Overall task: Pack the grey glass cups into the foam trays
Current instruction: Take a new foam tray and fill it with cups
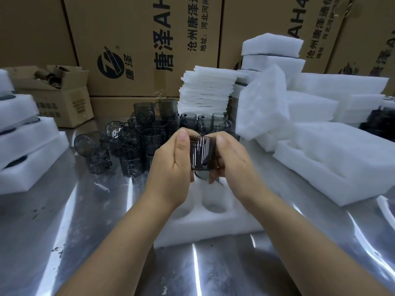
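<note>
Both hands hold one grey glass cup between them, above the far end of a white foam tray lying on the metal table. My left hand grips the cup's left side, thumb up along it. My right hand grips its right side. The cup's handle points down between the fingers. Round wells show in the tray below the hands. A heap of several more grey cups stands behind, some upright, some on their sides.
Foam trays are stacked at the left and right, with a pile of thin foam sheets at the back. Large printed cartons wall off the rear. A small open cardboard box sits at the back left.
</note>
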